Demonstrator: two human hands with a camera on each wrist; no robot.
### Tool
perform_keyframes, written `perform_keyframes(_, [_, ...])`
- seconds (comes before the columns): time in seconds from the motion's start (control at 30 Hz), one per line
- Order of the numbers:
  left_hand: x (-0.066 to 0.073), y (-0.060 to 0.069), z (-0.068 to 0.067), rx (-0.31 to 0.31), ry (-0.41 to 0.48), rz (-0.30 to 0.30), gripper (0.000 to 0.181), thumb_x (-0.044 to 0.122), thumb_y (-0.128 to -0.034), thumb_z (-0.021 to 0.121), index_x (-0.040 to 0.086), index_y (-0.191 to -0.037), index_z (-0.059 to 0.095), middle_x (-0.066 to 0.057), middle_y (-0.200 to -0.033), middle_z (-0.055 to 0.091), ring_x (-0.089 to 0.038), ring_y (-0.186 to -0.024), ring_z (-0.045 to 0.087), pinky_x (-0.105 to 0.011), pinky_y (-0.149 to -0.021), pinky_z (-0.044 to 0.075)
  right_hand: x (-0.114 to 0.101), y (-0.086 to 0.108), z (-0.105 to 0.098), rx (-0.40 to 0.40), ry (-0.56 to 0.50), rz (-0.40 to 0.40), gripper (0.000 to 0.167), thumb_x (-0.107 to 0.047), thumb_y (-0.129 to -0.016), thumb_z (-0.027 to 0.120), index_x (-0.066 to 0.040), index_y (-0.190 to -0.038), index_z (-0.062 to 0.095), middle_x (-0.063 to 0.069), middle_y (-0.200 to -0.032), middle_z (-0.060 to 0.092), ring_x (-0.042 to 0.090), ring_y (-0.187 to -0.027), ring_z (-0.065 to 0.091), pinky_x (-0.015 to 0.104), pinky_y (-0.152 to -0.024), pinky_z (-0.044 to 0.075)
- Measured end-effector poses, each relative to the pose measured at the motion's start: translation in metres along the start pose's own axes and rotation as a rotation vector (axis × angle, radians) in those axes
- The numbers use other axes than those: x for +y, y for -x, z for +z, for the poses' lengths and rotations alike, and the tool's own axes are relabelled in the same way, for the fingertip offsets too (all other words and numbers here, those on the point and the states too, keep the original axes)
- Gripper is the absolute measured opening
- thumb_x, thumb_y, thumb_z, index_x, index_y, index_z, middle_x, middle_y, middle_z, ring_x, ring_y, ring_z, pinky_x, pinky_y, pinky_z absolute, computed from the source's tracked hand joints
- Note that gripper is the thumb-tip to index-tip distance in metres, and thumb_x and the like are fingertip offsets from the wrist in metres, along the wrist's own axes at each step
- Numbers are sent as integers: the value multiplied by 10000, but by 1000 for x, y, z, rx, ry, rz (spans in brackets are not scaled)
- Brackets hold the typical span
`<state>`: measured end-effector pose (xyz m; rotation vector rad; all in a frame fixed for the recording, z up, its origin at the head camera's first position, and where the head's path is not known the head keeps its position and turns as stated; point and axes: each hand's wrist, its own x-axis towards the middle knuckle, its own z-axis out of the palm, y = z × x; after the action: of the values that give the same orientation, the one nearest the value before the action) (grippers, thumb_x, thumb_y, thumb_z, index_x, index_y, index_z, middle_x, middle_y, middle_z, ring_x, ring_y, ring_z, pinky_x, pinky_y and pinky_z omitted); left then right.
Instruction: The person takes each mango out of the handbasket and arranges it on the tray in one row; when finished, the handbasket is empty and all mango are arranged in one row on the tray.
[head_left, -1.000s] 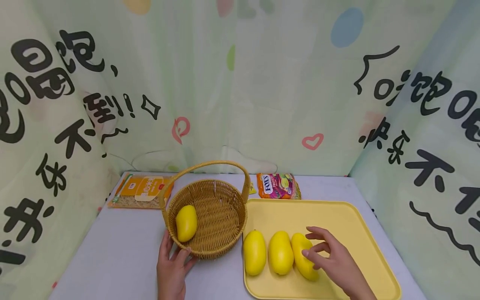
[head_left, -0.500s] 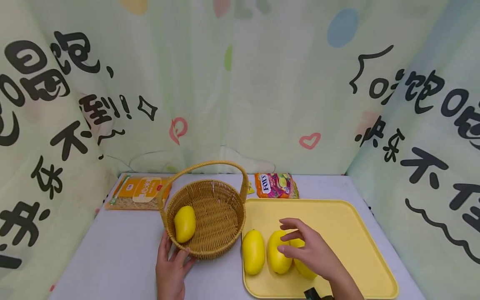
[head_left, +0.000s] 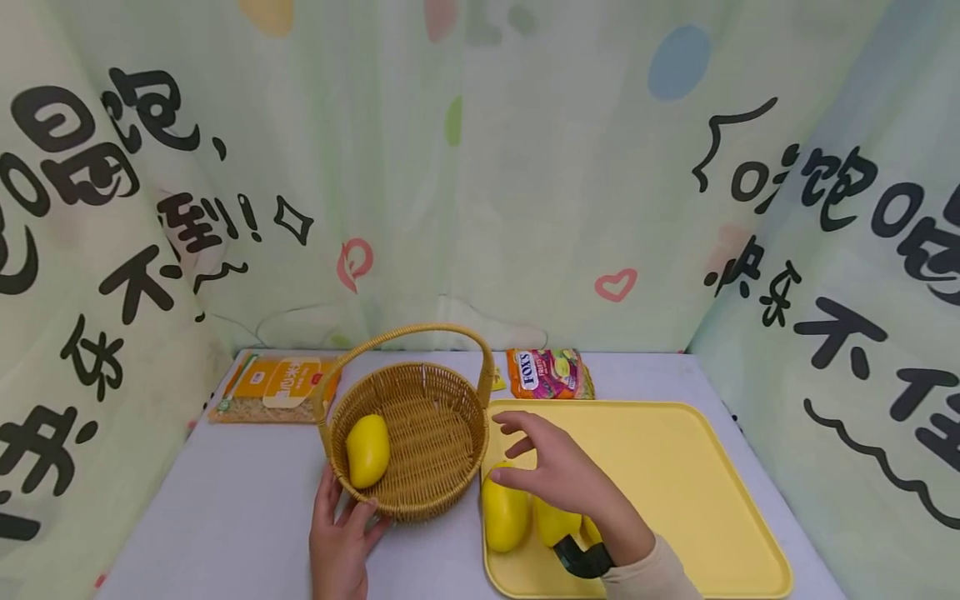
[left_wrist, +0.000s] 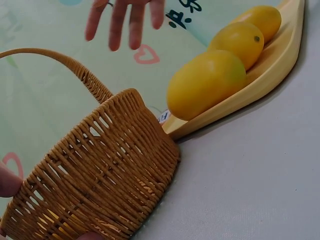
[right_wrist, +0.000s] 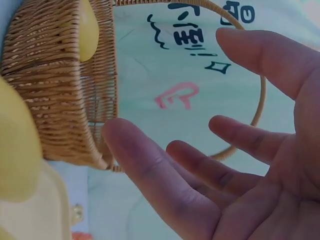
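Note:
A brown wicker basket [head_left: 438,442] with a tall handle stands on the table, a yellow mango [head_left: 367,452] lying at the left inside it. My left hand [head_left: 341,537] holds the basket's near left side, thumb at the rim. To the basket's right, a yellow tray [head_left: 675,483] bears three more mangoes [left_wrist: 207,85] in a row. My right hand [head_left: 562,468] hovers over the leftmost tray mango [head_left: 505,518], fingers spread and gently bent, holding nothing. It partly hides the mangoes. In the right wrist view its fingers [right_wrist: 155,170] point towards the basket, apart from it.
An orange bag of grain [head_left: 273,390] lies behind the basket at the left. A Fox's candy bag [head_left: 551,373] lies behind the tray. Printed curtains [head_left: 525,208] enclose the white table [head_left: 240,517] at the back and sides.
My right hand has moved left, from beside the rightmost mango to above the leftmost one, picking up nothing. My left hand and the basket have stayed in place.

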<state>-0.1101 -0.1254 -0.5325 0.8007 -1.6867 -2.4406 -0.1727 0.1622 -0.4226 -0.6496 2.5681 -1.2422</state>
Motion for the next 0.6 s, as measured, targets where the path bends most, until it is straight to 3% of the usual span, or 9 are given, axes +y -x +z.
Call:
perform_keyframes(0.1, [1, 0, 1, 2, -6, -2, 980, 7, -1020, 583, 389, -1710, 1, -71, -1797, -24, -413, -1530, 324, -531, -1009, 589, -10, -14, 1, -28, 38, -27, 711, -348, -924, 820, -154, -1538, 521, 128, -1437, 625, 306, -1130, 703, 415, -880, 617])
perform_keyframes(0.27, [2, 0, 1, -2, 0, -1, 983, 13, -1017, 585, 384, -1710, -7, -65, -1796, -34, -417, -1536, 319, -526, -1012, 588, -24, -34, 3, -90, 126, -92, 703, -355, -924, 819, -189, -1546, 538, 76, -1468, 608, 210, -1063, 675, 360, -839, 592])
perform_keyframes(0.4, [3, 0, 1, 9, 2, -11, 983, 14, -1010, 586, 382, -1711, 3, -50, -1797, -26, -397, -1525, 334, -506, -997, 599, -36, -50, 7, -132, 179, -130, 718, -353, -914, 826, -196, -1554, 540, 65, -1494, 602, 181, -1042, 632, 412, -922, 588])
perform_keyframes(0.5, [3, 0, 1, 9, -4, -17, 987, 14, -1011, 585, 387, -1709, -4, -48, -1797, -30, -399, -1528, 329, -532, -1015, 585, -44, -61, 13, -155, 213, -136, 726, -355, -906, 832, -173, -1548, 546, 72, -1506, 606, 235, -1160, 637, 485, -1056, 553])
perform_keyframes(0.6, [3, 1, 2, 3, -5, -20, 990, 12, -1015, 585, 386, -1708, -14, -53, -1797, -35, -408, -1538, 315, -555, -1035, 567, -52, -70, 22, -189, 241, -110, 734, -359, -890, 841, -155, -1533, 552, 80, -1477, 624, 276, -1284, 612, 485, -1098, 534])
